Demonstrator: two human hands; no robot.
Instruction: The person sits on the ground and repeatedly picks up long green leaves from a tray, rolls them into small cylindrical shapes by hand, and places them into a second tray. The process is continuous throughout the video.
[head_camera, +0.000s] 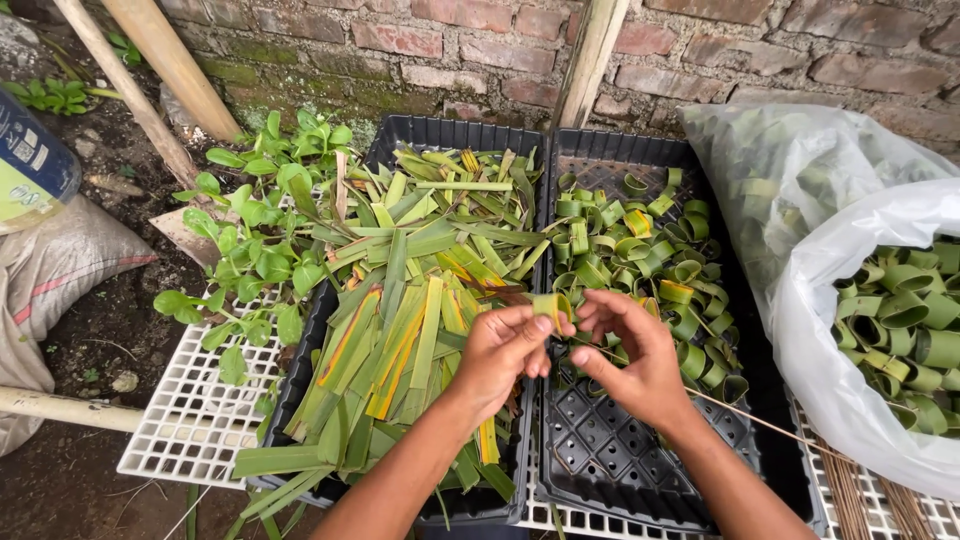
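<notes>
My left hand (500, 350) pinches a small rolled leaf ring (551, 306) between thumb and fingers. My right hand (630, 355) meets it from the right, fingertips on the same ring and on a thin stick. Both hands hover over the seam between two black seedling trays. The left tray (300, 385) holds a heap of flat cut green and yellow leaf strips (415, 300). The right tray (640, 455) holds several finished leaf rings (650, 255) in its far half; its near cells are bare.
A clear plastic bag (850, 400) full of leaf rings lies at the right. White mesh trays (185, 410) sit under the black ones. Small green plants (250, 240) grow at the left, beside a sack (60, 270). A brick wall (450, 50) and bamboo poles (175, 65) stand behind.
</notes>
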